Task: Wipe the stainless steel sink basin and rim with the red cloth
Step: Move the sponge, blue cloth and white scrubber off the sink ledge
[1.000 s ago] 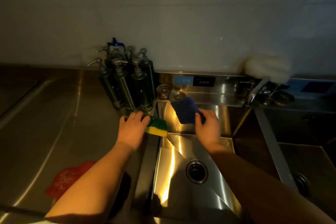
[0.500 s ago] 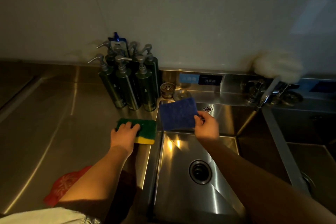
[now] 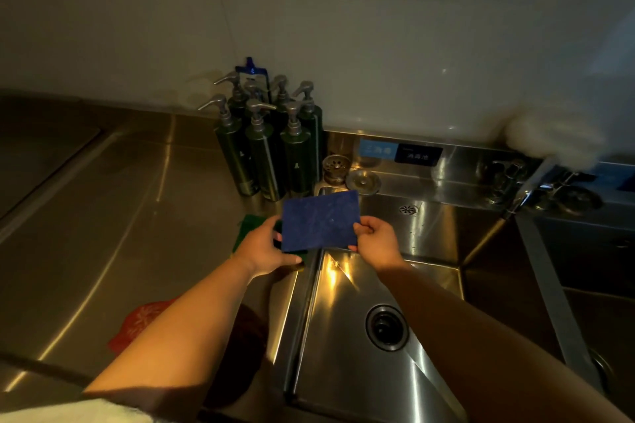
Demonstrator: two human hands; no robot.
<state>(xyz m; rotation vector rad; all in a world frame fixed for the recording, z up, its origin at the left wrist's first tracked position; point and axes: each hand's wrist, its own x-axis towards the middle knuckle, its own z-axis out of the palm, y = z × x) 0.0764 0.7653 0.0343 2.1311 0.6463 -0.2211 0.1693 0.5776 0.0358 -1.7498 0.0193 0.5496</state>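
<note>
The red cloth (image 3: 139, 323) lies on the steel counter at the lower left, partly hidden by my left forearm; neither hand touches it. The sink basin (image 3: 343, 347) with its round drain (image 3: 386, 328) is below my hands, its left rim (image 3: 302, 306) running toward me. My right hand (image 3: 376, 244) pinches the right edge of a blue scouring pad (image 3: 319, 225) held over the rim's far corner. My left hand (image 3: 264, 247) is curled over a green and yellow sponge (image 3: 245, 225) on the counter, its fingers at the pad's left edge.
Several dark pump bottles (image 3: 268, 154) stand at the wall behind the sponge. A strainer basket (image 3: 335, 166) and a drain cover (image 3: 363, 180) sit on the back ledge. A faucet (image 3: 515, 206) and a second basin (image 3: 601, 285) are to the right.
My right hand carried the blue pad leftward from over the basin toward my left hand. My left hand slid the sponge from the rim onto the counter and curled over it.
</note>
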